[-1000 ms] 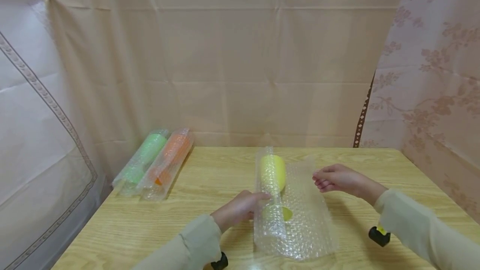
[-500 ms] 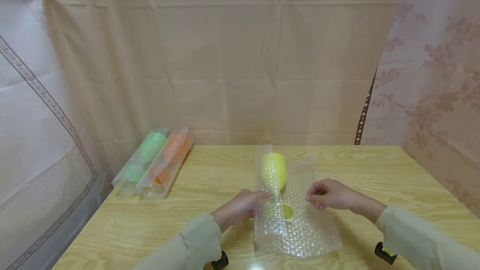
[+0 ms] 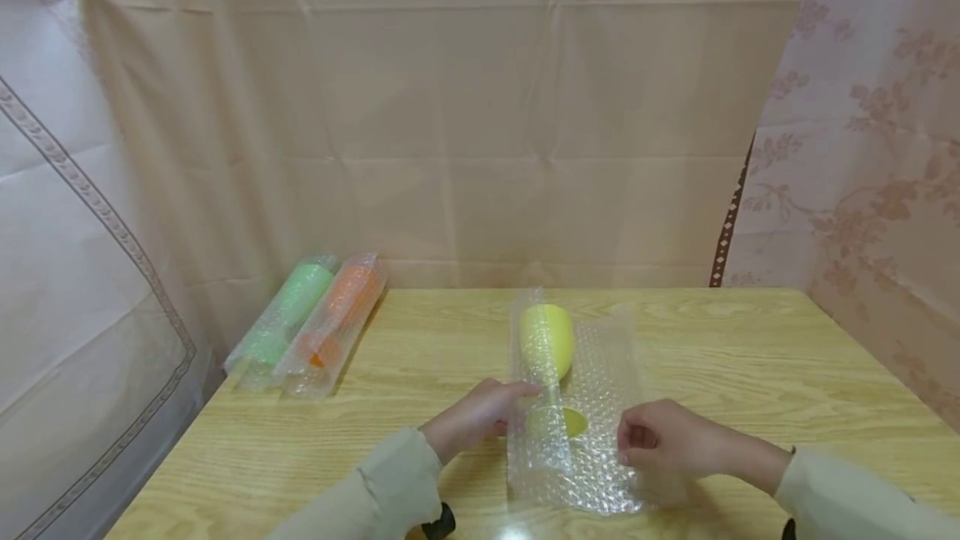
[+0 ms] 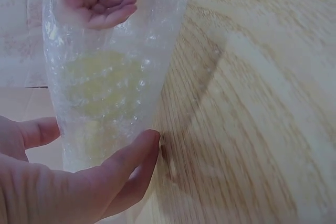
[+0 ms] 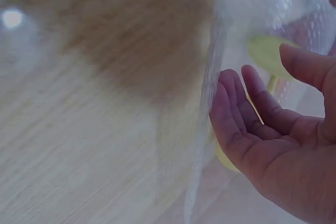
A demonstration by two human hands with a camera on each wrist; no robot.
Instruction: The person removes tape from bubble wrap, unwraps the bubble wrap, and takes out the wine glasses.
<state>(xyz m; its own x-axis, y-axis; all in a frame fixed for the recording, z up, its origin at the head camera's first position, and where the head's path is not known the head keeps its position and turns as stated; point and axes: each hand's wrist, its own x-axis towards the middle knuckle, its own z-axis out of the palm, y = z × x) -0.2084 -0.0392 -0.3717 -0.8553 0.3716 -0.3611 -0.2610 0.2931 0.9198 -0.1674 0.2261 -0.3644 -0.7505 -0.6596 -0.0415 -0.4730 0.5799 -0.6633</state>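
A yellow goblet [image 3: 559, 342] lies on a sheet of clear bubble wrap [image 3: 603, 373], its bowl toward the back and its round foot toward the front. The wrap's left side is folded over part of it. My left hand [image 3: 480, 417] grips the folded wrap and goblet around the stem, thumb on top; the left wrist view shows the foot through the film. At the sheet's right side is my right hand [image 3: 675, 440]. Its fingers [image 5: 231, 108] are loosely bent against the wrap, with the thumb apart, in the right wrist view.
Two bubble-wrapped items, one green [image 3: 294, 315] and one orange [image 3: 341, 315], lie side by side at the back left of the wooden table [image 3: 315, 473]. A beige curtain [image 3: 450, 107] hangs behind the table's far edge.
My right hand has moved toward me along the right side of the sheet. The left hand keeps its hold in the same place.
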